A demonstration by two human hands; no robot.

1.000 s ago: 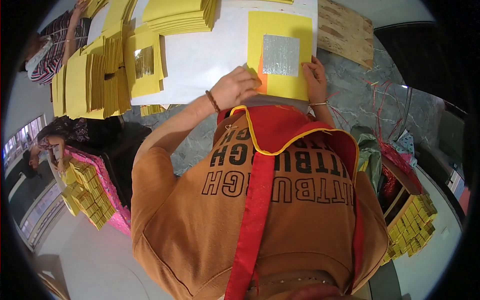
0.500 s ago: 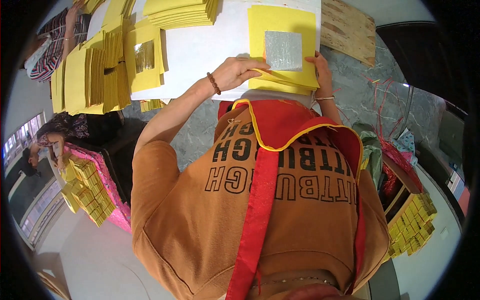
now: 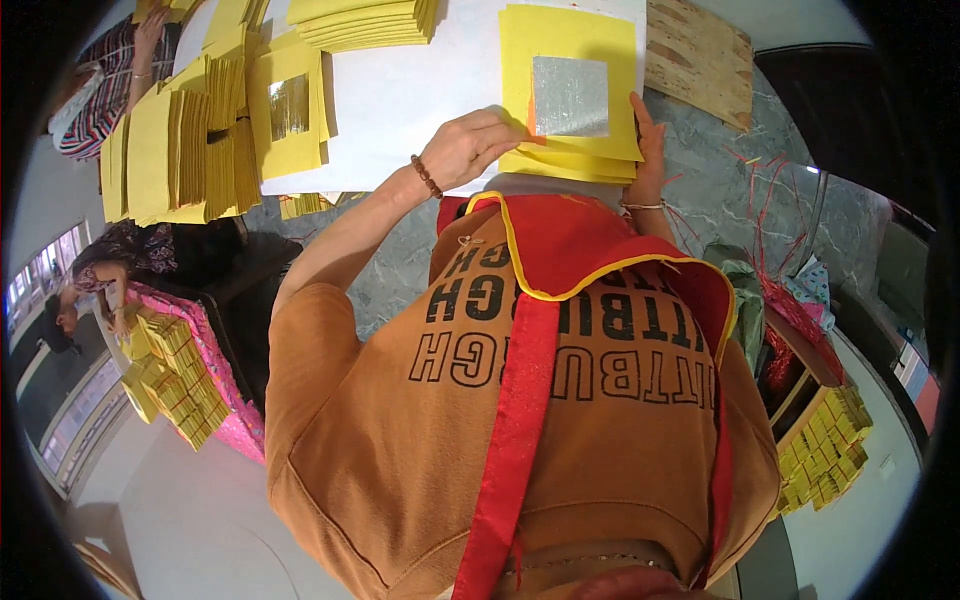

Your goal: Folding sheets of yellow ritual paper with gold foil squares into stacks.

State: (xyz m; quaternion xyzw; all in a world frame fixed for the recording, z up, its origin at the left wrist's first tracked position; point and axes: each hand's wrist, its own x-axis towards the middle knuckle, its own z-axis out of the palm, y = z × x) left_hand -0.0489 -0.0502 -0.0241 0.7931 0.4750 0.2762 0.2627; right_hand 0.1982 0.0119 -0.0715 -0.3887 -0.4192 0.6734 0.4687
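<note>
A stack of yellow paper sheets (image 3: 590, 165) lies at the table's near right edge, its front layers slightly fanned. On the top sheet is a silver foil square (image 3: 571, 97), with a thin orange strip along its left side. My left hand (image 3: 468, 148), with a brown bead bracelet at the wrist, pinches the stack's near left part by the edge of a yellow sheet. My right hand (image 3: 650, 145) stands against the stack's right edge, its fingers stretched upward and apart from the foil; part of it is hidden behind the paper.
The white tabletop (image 3: 400, 105) carries folded yellow paper piles (image 3: 365, 22) and upright bundles (image 3: 185, 150) on the left. A wooden board (image 3: 700, 62) is beyond the right edge. Two other people work at the left, one beside a pink-covered table (image 3: 215, 350). Red strings (image 3: 770, 200) hang at right.
The raised front edge of the top yellow sheet now lies flatter. My right hand's fingers have come off the sheet's right edge and straightened upward. My left hand stays near the same spot.
</note>
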